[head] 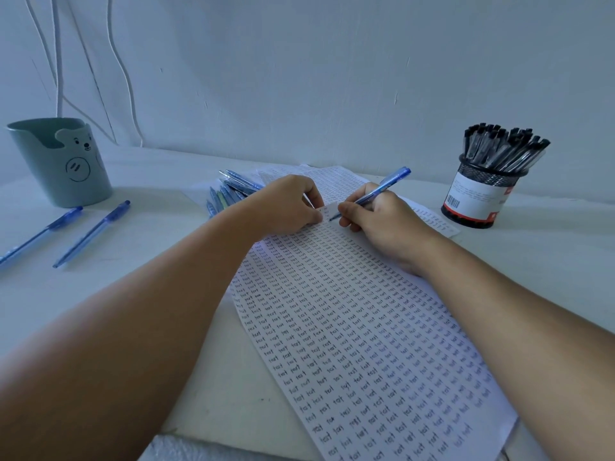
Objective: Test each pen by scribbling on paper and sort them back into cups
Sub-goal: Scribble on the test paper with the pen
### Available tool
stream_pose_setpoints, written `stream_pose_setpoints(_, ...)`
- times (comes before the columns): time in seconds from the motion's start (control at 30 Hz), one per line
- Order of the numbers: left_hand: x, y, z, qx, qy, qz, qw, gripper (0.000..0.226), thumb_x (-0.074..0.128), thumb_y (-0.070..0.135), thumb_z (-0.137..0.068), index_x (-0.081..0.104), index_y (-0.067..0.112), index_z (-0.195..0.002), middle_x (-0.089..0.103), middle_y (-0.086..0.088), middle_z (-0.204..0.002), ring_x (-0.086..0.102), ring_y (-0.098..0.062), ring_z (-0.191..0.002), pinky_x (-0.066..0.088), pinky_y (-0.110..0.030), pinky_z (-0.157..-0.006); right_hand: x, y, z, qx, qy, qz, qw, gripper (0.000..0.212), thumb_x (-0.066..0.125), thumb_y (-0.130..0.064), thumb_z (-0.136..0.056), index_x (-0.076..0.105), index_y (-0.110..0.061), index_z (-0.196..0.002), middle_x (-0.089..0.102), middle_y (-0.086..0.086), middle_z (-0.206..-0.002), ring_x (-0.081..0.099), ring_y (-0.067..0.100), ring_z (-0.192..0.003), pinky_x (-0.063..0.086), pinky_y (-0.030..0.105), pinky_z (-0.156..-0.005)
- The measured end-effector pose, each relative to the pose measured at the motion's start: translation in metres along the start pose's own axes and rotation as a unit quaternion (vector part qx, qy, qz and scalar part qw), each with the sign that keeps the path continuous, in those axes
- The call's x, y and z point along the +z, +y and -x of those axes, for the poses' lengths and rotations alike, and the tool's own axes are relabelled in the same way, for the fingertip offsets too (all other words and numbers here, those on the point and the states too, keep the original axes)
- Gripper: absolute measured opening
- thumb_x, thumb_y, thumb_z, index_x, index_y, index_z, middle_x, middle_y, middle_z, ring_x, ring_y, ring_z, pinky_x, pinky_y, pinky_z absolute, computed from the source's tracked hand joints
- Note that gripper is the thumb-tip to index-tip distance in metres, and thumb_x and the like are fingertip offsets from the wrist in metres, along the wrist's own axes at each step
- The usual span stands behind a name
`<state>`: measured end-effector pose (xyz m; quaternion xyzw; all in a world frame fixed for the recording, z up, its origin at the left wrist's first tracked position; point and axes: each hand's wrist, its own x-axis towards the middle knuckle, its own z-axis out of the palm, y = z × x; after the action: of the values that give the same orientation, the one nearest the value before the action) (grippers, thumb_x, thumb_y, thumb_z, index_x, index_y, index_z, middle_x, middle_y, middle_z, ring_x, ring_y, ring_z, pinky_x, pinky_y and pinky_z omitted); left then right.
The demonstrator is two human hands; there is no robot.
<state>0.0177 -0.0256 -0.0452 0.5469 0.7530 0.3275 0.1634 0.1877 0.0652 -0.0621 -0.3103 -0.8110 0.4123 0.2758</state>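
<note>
Gripping blue pen [371,194] over paper [349,311]

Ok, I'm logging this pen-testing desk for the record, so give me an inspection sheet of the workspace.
Surface: pale table, wall behind.
Job's things: paper filled with rows of small handwritten words; blue pen tip on the paper; mesh cup at right full of black-capped pens; green bear cup at left, contents hidden; pile of blue pens behind the left hand.
Clutter: two loose blue pens by the green cup.
Grippers: right hand grips the pen; left hand rests on the paper, fingers curled.
Cables: white cords hang down the wall at left.
Surroundings: nothing seen beyond bare wall.
</note>
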Motion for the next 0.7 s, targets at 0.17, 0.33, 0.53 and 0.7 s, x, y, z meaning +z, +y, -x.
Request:
stream_pose_setpoints(0.17, 0.0003, 0.0004, 0.0008, 0.001, 0.001, -0.001, 1.0, 0.009, 0.074, 0.023, -0.092, 0.068, 0.022, -0.098, 0.069, 0.005, -0.095, 0.062, -0.008, -0.079, 0.044, -0.023, -0.063, -0.0008, -0.0007, 0.0008, -0.004, 0.002, 0.01, 1.0, 0.013, 0.062, -0.033, -0.104, 0.064, -0.02, -0.103, 0.076, -0.008, -0.086, 0.066, 0.004, -0.081, 0.05, 0.025, -0.079)
stream_pose_setpoints(0.33, -0.0005, 0.0007, 0.0014, -0.001, 0.001, 0.007, 1.0, 0.009, 0.075, 0.023, -0.092, 0.068, 0.022, -0.098, 0.068, 0.005, -0.092, 0.062, -0.009, -0.079, 0.044, -0.023, -0.064, -0.0009, 0.002, -0.0014, 0.009, 0.023, -0.057, 0.998, 0.011, 0.061, -0.03, -0.104, 0.063, -0.02, -0.1, 0.075, -0.009, -0.079, 0.065, 0.009, -0.078, 0.054, 0.035, -0.088)
stream_pose_setpoints(0.53, -0.002, 0.0028, 0.0011, -0.015, 0.006, 0.041, 0.999, 0.006, 0.071, 0.024, -0.094, 0.067, 0.022, -0.098, 0.069, 0.003, -0.097, 0.063, -0.012, -0.082, 0.047, -0.025, -0.066, -0.0057, 0.0006, 0.0003, 0.019, 0.041, -0.142, 0.989, 0.012, 0.062, -0.025, -0.104, 0.062, -0.014, -0.1, 0.075, -0.006, -0.076, 0.068, 0.011, -0.076, 0.053, 0.028, -0.082)
stream_pose_setpoints(0.7, -0.0027, 0.0037, 0.0001, -0.025, 0.002, 0.039, 0.999, 0.005, 0.068, 0.028, -0.096, 0.064, 0.025, -0.098, 0.066, 0.004, -0.101, 0.062, -0.012, -0.084, 0.046, -0.027, -0.067, -0.0061, -0.0003, -0.0002, 0.023, 0.035, -0.169, 0.985, 0.014, 0.062, -0.025, -0.104, 0.062, -0.011, -0.099, 0.075, -0.002, -0.076, 0.07, 0.016, -0.079, 0.055, 0.04, -0.097)
